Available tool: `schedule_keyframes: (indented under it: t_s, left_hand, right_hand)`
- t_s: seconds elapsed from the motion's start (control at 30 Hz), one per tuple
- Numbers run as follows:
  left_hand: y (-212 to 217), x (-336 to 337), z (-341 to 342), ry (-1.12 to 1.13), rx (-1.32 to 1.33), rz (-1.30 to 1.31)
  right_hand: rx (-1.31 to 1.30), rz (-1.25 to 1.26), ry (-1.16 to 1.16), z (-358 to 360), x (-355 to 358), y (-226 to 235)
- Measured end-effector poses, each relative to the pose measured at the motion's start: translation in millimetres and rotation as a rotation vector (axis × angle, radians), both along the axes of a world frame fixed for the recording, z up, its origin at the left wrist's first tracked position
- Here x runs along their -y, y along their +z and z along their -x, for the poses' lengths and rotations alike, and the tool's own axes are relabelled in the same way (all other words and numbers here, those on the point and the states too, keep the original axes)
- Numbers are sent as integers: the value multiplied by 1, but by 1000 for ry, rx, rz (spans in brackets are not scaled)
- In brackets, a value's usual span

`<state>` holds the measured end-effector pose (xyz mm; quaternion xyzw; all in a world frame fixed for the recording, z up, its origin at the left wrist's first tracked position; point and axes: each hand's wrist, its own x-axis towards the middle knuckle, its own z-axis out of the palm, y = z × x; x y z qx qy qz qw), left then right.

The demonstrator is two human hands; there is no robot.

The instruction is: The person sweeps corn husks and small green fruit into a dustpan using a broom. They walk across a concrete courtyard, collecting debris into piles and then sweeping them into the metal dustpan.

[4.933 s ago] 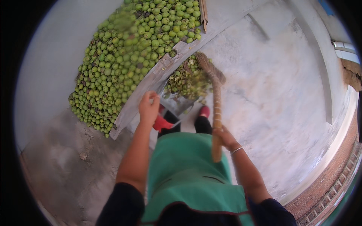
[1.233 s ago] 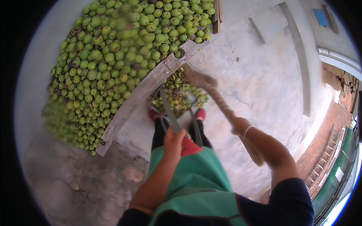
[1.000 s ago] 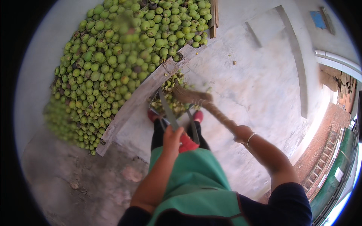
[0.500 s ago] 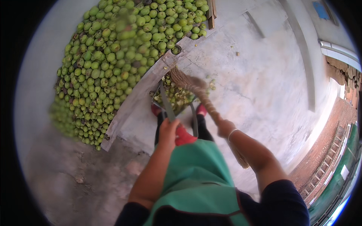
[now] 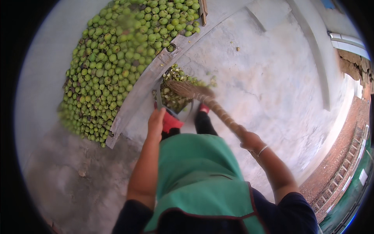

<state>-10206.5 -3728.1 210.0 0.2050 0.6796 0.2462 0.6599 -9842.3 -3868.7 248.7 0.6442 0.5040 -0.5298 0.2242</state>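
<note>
Currently, a long-handled straw broom (image 5: 223, 114) is gripped partway along its shaft by the right hand (image 5: 250, 140), whose fingers are curled around the handle and pressed together; their tips are hidden. The broom is slanted down toward the upper left, and its bristles are laid over green and pale scraps (image 5: 177, 102) heaped at a grey-handled pan (image 5: 159, 95). At the near side, the pan is held by the left hand (image 5: 155, 121), seen mostly from its back; the fingers are closed at the handle, but how tightly they are pressed cannot be told. A red piece (image 5: 171, 122) is seen just beside that hand, its exact join to the handle being unclear. The pan is set in front of the feet, near a red shoe (image 5: 203, 108) and close to a low board (image 5: 136, 91), behind which a large pile of round green fruit (image 5: 105, 70) is banked. Loose scraps are scattered over the pale floor (image 5: 269, 97) just right of the bristles.
</note>
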Motion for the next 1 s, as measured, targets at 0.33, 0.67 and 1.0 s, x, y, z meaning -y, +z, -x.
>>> schedule_keyframes:
  t_s: [0.33,0.67,1.0]
  left_hand:
    - [18,-2,-6,-262,-21,83]
    - [13,-35,-6,-336,-683,-661]
    - [-274,-124,-162,-1450,-819,-101]
  right_hand:
    - [-78,-118,-878,14,-14,-91]
    - [112,-241,-966,70,20,-144]
    - [-206,-158,-1582,185,41,-236]
